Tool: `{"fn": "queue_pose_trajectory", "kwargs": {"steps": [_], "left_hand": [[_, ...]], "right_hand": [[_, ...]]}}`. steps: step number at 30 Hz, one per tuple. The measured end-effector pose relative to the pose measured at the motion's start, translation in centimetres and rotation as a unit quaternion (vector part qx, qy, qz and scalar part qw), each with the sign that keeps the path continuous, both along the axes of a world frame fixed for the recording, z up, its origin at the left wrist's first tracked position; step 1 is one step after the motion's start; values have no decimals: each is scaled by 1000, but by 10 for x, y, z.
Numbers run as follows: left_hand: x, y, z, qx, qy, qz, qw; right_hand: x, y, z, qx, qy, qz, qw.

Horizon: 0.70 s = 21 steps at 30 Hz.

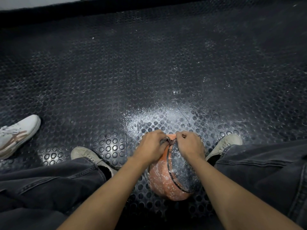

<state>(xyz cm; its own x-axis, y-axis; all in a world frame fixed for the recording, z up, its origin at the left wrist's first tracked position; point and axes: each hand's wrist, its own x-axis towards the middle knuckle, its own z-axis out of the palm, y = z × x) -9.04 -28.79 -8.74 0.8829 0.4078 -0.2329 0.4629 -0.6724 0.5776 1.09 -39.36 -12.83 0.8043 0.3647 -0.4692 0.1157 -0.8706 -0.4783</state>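
An orange and dark basketball (pixel 167 178), speckled with white powder, rests on the studded black rubber floor between my feet. On its far top side my left hand (pixel 151 146) grips a small grey cloth (pixel 165 140) with curled fingers. Beside it my right hand (pixel 191 146) lies curled on top of the ball, its fingertips pinching at the same cloth. Both hands hide the ball's far edge.
My legs in dark jeans and pale shoes (pixel 86 154) (pixel 224 144) flank the ball. Another person's white sneaker (pixel 18 135) sits at the left edge. White powder (pixel 159 117) dusts the floor just beyond the ball. A dark wall base (pixel 116 7) runs along the far side.
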Motion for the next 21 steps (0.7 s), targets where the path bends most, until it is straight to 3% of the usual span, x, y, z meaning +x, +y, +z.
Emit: {"fn": "queue_pose_trajectory", "kwargs": {"steps": [6,11,16,21], "left_hand": [[-12,12,2,-27,52,-73,996],[9,-7,7,25,14,5,1000],[-13,16,8,-66,61,-95,991],[-6,4,-2,0,28,10,1000]], "right_hand": [[1,-2,1,-4,3,13,1000],[1,-2,3,-15,-3,18,1000],[4,-5,2,-9,8,6,1000],[1,-2,0,5,0,8,1000]]}}
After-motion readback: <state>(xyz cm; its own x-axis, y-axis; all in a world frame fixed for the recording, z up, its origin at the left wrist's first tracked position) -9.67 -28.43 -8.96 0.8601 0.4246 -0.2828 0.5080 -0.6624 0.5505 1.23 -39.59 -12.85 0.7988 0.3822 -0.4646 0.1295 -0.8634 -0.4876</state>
